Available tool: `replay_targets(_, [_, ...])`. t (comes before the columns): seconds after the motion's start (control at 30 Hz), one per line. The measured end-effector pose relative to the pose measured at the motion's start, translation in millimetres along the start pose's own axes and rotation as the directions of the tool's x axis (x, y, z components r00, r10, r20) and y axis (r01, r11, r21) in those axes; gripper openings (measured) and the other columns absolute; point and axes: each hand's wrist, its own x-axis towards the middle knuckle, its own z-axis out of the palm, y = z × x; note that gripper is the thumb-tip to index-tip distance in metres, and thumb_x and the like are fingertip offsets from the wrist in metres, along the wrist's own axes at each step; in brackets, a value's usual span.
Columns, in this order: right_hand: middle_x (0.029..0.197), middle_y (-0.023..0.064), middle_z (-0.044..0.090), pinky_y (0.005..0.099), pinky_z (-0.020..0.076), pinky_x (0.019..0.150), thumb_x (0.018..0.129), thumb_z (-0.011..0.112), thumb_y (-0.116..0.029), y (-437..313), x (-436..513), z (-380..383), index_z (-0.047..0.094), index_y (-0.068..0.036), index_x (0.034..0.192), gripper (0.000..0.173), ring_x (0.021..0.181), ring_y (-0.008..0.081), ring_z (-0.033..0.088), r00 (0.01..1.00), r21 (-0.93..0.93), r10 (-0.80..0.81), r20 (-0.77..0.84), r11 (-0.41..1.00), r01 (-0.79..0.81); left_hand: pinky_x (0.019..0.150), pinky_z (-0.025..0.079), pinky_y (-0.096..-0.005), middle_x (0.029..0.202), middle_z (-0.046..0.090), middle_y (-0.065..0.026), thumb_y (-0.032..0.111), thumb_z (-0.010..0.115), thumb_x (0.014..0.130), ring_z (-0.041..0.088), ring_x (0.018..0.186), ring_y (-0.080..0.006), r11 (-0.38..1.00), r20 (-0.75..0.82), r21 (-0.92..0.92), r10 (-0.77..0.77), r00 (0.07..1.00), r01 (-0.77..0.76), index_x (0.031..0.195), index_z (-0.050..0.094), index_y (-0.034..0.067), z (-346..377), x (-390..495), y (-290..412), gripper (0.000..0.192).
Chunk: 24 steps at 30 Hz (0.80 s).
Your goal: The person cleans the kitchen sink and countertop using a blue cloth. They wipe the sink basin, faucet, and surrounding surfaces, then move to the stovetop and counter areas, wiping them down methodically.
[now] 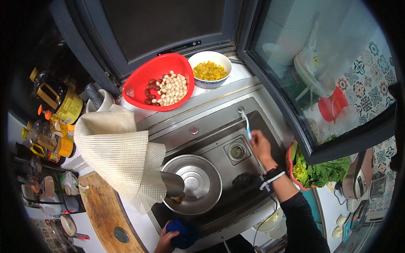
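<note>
My right hand (261, 148) grips a toothbrush (246, 124) with a white and light blue handle over the back right of the stainless steel sink (218, 161). The brush's far end meets a round metal fitting (240, 109) on the sink ledge. At the sink's front edge, my left hand (167, 238) holds a dark blue, blurred bundle (182, 233), perhaps a cloth. Between the hands, a steel basin (215, 186) sits in the sink. A dark wiry scouring pad (243, 180) lies to its right, below the drain strainer (236, 151).
A cream mesh cloth (110, 142) hangs left of the basin. Behind the sink stand a red colander (136, 79) with peeled nuts and dates, and a bowl (210, 83) of yellow pieces. An open window sash (278, 85) juts in above leafy greens (329, 170). A wooden board (101, 205) lies left.
</note>
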Motion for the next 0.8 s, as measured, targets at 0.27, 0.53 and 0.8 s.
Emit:
replay_targets(0.27, [0.101, 0.0143, 0.062, 0.0431, 0.0494, 0.075, 0.085, 0.062, -0.011, -124.0, 166.7, -46.7, 0.061, -0.011, 0.113, 0.028, 0.089, 0.0341, 0.062, 0.791, -0.411, -0.548, -0.273, 0.81, 0.419, 0.093, 0.048, -0.0463, 0.117, 0.056, -0.0173, 0.014, 0.066, 0.071, 0.056, 0.108, -0.0326, 0.998, 0.026, -0.03, 0.054, 0.998, -0.053, 0.133, 0.041, 0.006, 7.6, -6.8, -1.5, 0.067])
replay_targets(0.53, [0.115, 0.0156, 0.059, 0.0362, 0.0581, 0.058, 0.094, 0.051, -0.043, -178.1, 169.5, -7.3, 0.046, -0.005, 0.129, 0.052, 0.066, 0.0267, 0.068, 0.983, 0.724, 0.035, 0.18, 0.671, -0.156, 0.091, 0.049, -0.0441, 0.115, 0.056, -0.016, 0.015, 0.068, 0.07, 0.057, 0.106, -0.0307, 0.995, -0.031, -0.084, 0.044, 0.999, -0.046, 0.13, 0.042, 0.006, 1.8, -22.0, -9.6, 0.066])
replay_targets(0.8, [0.121, 0.0263, 0.051, 0.0451, 0.0621, 0.071, 0.079, 0.045, 0.001, -193.0, 162.8, -2.5, 0.032, 0.009, 0.128, 0.051, 0.09, 0.0461, 0.063, 0.903, 0.862, 0.034, 0.429, 0.284, -0.42, 0.09, 0.05, -0.0419, 0.113, 0.056, -0.0147, 0.015, 0.069, 0.069, 0.057, 0.104, -0.0287, 0.997, -0.024, -0.065, 0.049, 0.998, -0.051, 0.127, 0.044, 0.006, -0.3, -33.8, -5.8, 0.064])
